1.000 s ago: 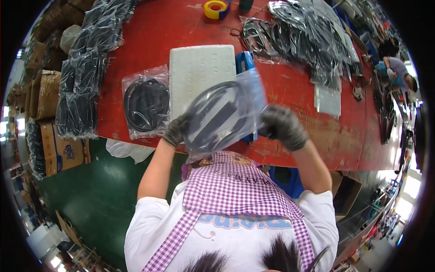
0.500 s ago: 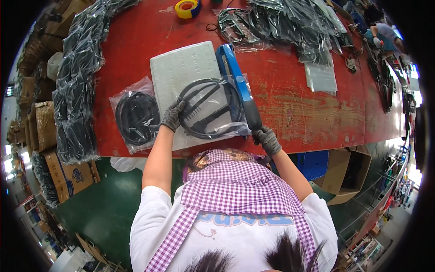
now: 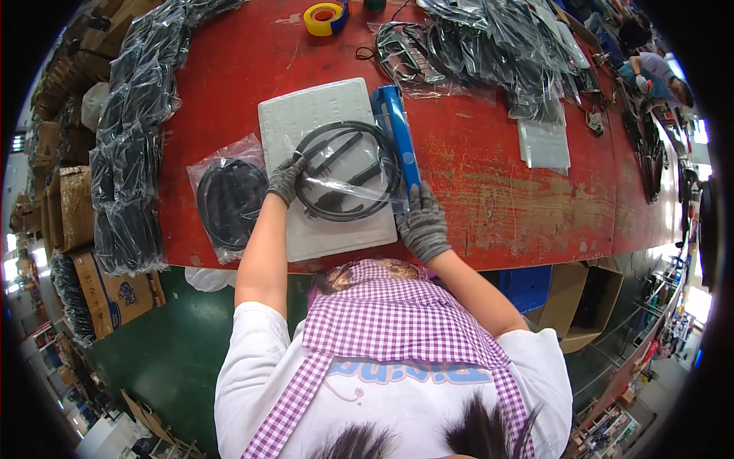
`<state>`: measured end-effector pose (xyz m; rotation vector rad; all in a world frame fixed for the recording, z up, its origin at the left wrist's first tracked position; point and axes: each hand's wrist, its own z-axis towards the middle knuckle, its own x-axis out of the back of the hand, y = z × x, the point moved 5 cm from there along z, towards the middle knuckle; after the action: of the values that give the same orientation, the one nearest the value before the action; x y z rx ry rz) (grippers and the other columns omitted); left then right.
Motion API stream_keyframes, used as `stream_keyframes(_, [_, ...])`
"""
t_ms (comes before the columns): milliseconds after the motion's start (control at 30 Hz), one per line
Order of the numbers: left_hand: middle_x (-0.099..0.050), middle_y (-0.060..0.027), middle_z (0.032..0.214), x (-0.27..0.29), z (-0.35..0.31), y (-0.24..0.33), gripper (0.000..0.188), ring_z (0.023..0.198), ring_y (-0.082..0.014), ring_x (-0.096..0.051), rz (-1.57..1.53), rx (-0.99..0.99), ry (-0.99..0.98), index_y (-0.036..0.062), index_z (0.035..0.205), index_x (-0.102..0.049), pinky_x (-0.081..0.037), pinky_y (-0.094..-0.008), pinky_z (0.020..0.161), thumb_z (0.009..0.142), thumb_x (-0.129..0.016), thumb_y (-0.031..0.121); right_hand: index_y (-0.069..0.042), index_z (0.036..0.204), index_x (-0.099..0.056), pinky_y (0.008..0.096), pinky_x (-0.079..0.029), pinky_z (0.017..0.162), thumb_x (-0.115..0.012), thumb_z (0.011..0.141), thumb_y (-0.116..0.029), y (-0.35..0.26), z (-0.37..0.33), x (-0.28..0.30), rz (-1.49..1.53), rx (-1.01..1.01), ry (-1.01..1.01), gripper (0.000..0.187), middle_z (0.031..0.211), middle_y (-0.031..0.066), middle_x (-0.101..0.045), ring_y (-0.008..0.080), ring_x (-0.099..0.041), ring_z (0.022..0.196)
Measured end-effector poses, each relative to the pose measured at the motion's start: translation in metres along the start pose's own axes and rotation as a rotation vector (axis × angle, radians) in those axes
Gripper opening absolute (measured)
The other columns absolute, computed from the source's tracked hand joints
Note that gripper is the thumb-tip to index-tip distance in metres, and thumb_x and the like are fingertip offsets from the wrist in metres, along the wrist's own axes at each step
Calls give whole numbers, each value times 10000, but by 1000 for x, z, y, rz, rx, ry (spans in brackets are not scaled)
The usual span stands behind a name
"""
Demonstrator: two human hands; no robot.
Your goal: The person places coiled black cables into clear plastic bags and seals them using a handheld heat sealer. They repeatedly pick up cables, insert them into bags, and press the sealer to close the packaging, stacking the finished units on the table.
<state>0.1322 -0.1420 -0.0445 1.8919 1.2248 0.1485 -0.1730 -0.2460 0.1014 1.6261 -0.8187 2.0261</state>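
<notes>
A clear plastic bag with a coiled black cable [image 3: 348, 217] and black bar-like parts lies over a white foam board [image 3: 313, 103]. My left hand [image 3: 286, 178], in a grey glove, pinches the bag's left edge. The bag's right edge reaches a long blue bag sealer [image 3: 396, 126] along the board's right side. My right hand [image 3: 424, 223], also gloved, is closed over the near end of the sealer's arm and hides its black handle. Left of the board rests another bagged black cable coil [image 3: 229, 200].
Bagged black parts [image 3: 126, 168] line the table's left side; more bagged parts [image 3: 505, 53] lie at the back right. Clear flat bags [image 3: 544, 144] stick out below them. A yellow and blue tape roll [image 3: 326, 18] stands at the back. Another person [image 3: 650, 73] is at far right.
My right hand has moved left and up onto the sealer, and its arm has come down, covering the handle. The cable bag has shifted slightly left and lies rounder on the board.
</notes>
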Motion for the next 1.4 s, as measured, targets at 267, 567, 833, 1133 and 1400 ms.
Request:
stream_keyframes(267, [-441,-152,1091,3,-81,7,521,942,-205,-455,556,-321,388,21,1193,-332,-390,-275,794,751,-587,122,-21,1127,-443,441,-393,807,-553,688,-132,18,-17,-27,317,94,205,466,1145,214,-434,368,-483,938])
stream_keyframes(567, [-593,-77,751,-28,-159,-140,163,693,-239,-573,-586,485,269,86,764,-546,-496,-375,667,720,-643,209,-18,1101,-463,440,-382,833,-560,683,-151,17,-18,-27,362,101,214,450,1131,213,-445,367,-475,964])
stream_keyframes(833, [-586,-119,810,-93,-115,-122,129,746,-249,-571,-785,599,370,36,834,-530,-491,-387,699,800,-541,160,-28,1139,-435,425,-396,820,-567,669,-119,14,-18,-25,355,112,208,496,1160,213,-425,369,-471,969])
stream_keyframes(1133, [-574,-100,733,-89,-96,-140,54,656,-220,-564,-830,548,351,20,798,-537,-515,-343,613,809,-515,68,-42,1128,-436,391,-418,796,-567,709,-107,12,-9,-11,474,-24,94,443,1132,182,-460,303,-503,944])
stream_keyframes(1400, [-560,-57,768,-60,-99,-91,121,640,-155,-551,-647,249,357,62,870,-515,-496,-285,563,771,-584,67,-3,1091,-401,404,-459,752,-555,770,-237,135,120,-88,1996,-1249,-219,426,1011,156,-506,296,-533,848])
